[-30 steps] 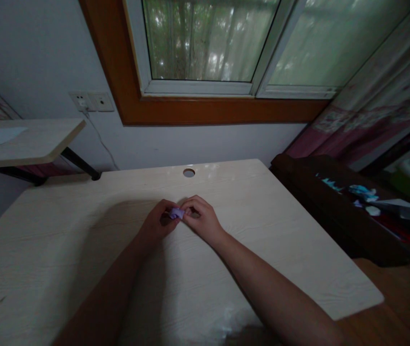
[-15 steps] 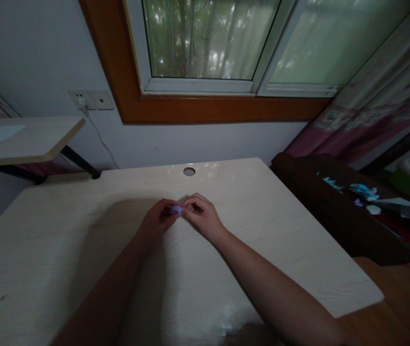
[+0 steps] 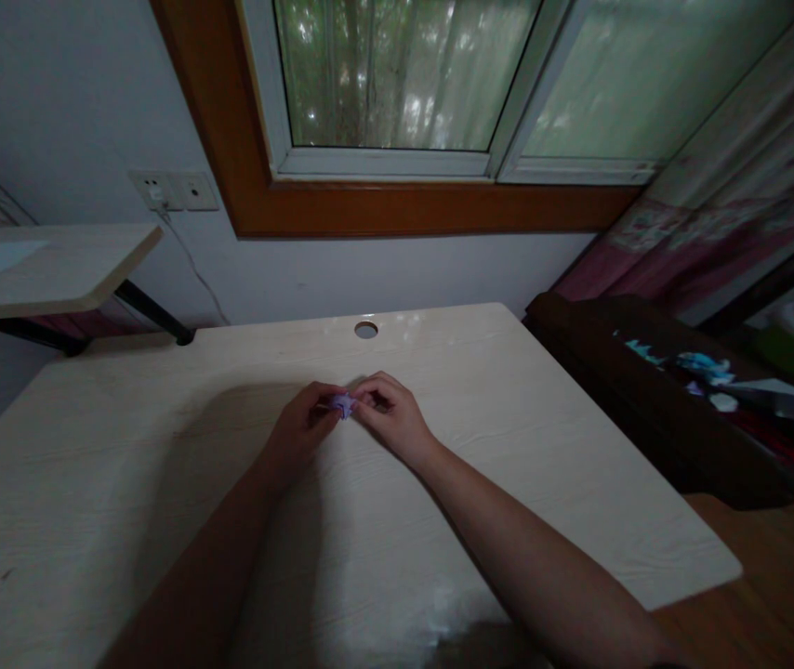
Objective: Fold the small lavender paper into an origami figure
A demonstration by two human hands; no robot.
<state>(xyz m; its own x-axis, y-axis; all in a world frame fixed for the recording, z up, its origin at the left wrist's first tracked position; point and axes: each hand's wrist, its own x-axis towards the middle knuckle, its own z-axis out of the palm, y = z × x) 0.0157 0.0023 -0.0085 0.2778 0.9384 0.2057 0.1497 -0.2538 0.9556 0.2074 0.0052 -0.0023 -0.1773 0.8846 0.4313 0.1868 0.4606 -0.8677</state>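
Note:
Between my two hands, over the middle of the pale wood-grain table (image 3: pixel 495 446), is a small purple folded piece (image 3: pixel 343 405) that looks like paper. My left hand (image 3: pixel 299 423) pinches its left side between thumb and fingers. The thumb and fingertips of my right hand (image 3: pixel 390 413) are closed on its right edge. Fingers cover part of the piece, so its full shape cannot be made out.
A round cable hole (image 3: pixel 366 330) lies near the table's far edge. On the left stands a raised shelf (image 3: pixel 111 269) on black legs. Right of the table, a dark wooden bench (image 3: pixel 606 381) holds blue and white scraps (image 3: pixel 707 367). A window (image 3: pixel 403 84) is ahead.
The purple piece is turned slightly between my fingertips, and the fingers of my left hand have shifted a little. Otherwise both hands stay in the same place.

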